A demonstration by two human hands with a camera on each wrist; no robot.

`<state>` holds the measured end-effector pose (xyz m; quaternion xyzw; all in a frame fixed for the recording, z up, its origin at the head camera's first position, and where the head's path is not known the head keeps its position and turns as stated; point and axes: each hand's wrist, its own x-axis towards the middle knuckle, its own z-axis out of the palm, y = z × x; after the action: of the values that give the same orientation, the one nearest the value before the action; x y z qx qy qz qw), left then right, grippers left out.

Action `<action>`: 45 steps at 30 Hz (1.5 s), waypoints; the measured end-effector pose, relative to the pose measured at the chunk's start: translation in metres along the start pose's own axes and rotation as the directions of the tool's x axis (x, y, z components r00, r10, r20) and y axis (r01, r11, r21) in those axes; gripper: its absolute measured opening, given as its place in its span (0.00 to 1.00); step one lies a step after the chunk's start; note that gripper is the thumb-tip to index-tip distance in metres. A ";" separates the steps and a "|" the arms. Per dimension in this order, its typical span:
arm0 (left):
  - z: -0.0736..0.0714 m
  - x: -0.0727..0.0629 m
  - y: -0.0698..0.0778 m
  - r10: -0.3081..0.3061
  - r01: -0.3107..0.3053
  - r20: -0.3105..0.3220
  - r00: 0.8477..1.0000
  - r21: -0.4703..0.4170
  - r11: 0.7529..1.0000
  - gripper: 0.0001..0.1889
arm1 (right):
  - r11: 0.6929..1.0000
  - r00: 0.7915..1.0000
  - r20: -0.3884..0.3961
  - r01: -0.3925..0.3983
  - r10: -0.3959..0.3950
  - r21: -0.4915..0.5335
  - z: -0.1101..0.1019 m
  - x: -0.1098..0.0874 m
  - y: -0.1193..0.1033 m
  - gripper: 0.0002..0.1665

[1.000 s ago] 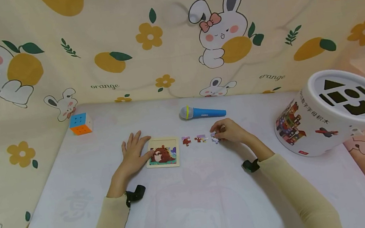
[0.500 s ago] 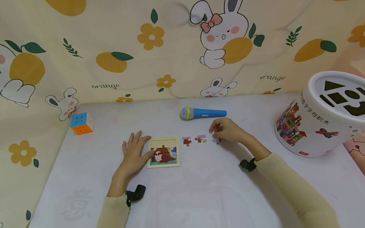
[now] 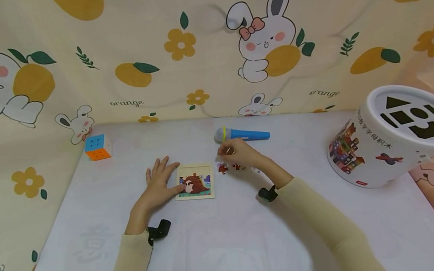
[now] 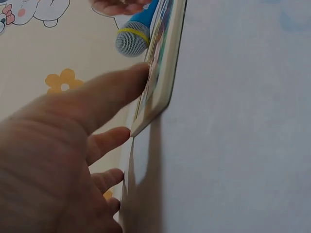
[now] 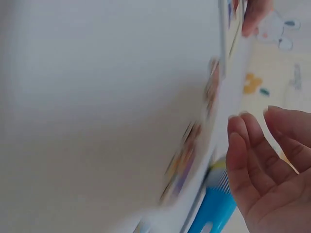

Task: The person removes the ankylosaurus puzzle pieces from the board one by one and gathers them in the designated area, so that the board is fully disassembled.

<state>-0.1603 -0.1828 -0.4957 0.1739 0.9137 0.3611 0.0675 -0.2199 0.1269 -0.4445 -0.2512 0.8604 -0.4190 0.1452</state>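
A cream-framed jigsaw puzzle board [image 3: 195,196] with a brown animal picture lies flat on the table; a blank strip shows along its top. My left hand [image 3: 160,187] rests at its left side with fingers spread, the thumb on the board's edge [image 4: 167,73]. Right of the board, three jigsaw pieces lie in a row: a left piece [image 3: 223,168], a middle piece [image 5: 182,162] and a right piece [image 3: 257,170], partly hidden behind my wrist. Above them hovers my right hand [image 3: 241,153], fingers loosely bent. Nothing shows between its fingertips in the right wrist view.
Just behind my right hand lies a blue toy microphone [image 3: 249,134] with a yellow ring. A puzzle cube [image 3: 98,148] sits at the back left. On the right stands a large white bucket [image 3: 373,152] with shape holes in its lid. A printed cloth [image 3: 148,35] hangs behind.
My right hand has let go of the right jigsaw piece and moved left, over the left and middle pieces. My left hand stays on the puzzle board.
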 end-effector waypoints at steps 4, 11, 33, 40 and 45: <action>-0.002 -0.001 -0.001 0.010 -0.009 0.026 1.000 -0.007 1.000 0.44 | 0.999 0.995 0.091 0.031 -0.031 0.009 0.017 0.016 -0.014 0.09; -0.003 0.000 -0.001 0.013 -0.013 0.036 0.999 -0.002 1.000 0.44 | 0.998 0.979 0.200 0.028 -0.037 0.050 0.050 0.038 -0.036 0.12; -0.004 0.000 -0.001 0.031 -0.031 0.028 0.999 -0.012 0.999 0.43 | 0.939 0.975 0.180 -0.178 0.128 0.295 0.082 0.041 -0.047 0.14; -0.005 -0.001 -0.001 0.026 -0.026 0.034 0.999 -0.017 1.000 0.43 | 0.917 0.964 0.228 -0.210 0.137 0.340 0.079 0.043 -0.048 0.12; -0.005 -0.001 -0.002 0.029 -0.028 0.030 0.999 -0.022 0.999 0.43 | 0.927 0.963 0.244 -0.191 0.113 0.323 0.080 0.045 -0.048 0.09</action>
<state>-0.1613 -0.1872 -0.4936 0.1915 0.9061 0.3692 0.0780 -0.2052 0.0254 -0.4573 -0.1992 0.7694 -0.5196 0.3136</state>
